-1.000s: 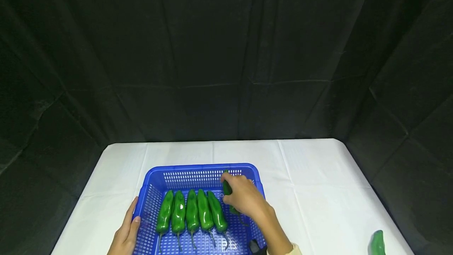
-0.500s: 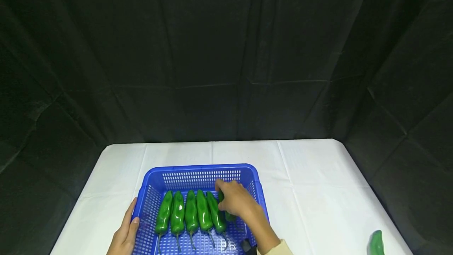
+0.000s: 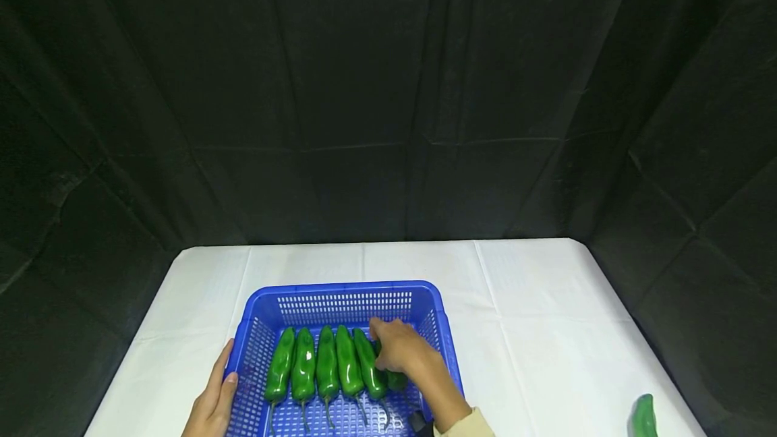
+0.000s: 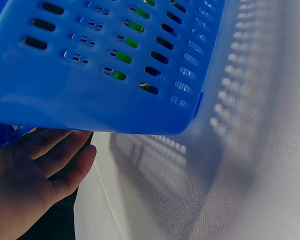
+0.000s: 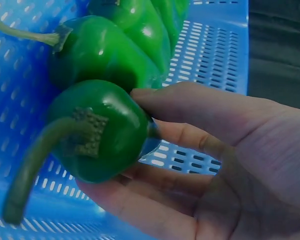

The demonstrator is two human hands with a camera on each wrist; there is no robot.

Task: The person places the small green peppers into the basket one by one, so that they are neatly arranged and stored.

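A blue perforated plastic basket (image 3: 349, 290) holds several glossy green peppers (image 3: 328, 363) in a side-by-side row, stems toward me. My right hand (image 3: 405, 349) is inside the basket at the row's right end. It grips another green pepper (image 5: 102, 135), thumb on one side and fingers curled round the other; its curved stem points away from the palm, and it lies close against the neighbouring pepper. My left hand (image 3: 212, 396) rests against the basket's left side, fingers extended along the outside of the rim. In the left wrist view, some fingertips hide behind the basket's edge.
One more green pepper (image 3: 645, 417) lies on the white tablecloth (image 3: 546, 329) near its right edge. Black cloth (image 3: 388, 100) hangs behind the table and along both sides. A dark wrist device (image 3: 419, 422) sits below my right hand.
My right hand has moved left and lower inside the basket with its pepper, bringing it beside the row. The left hand stays at the basket's left side.
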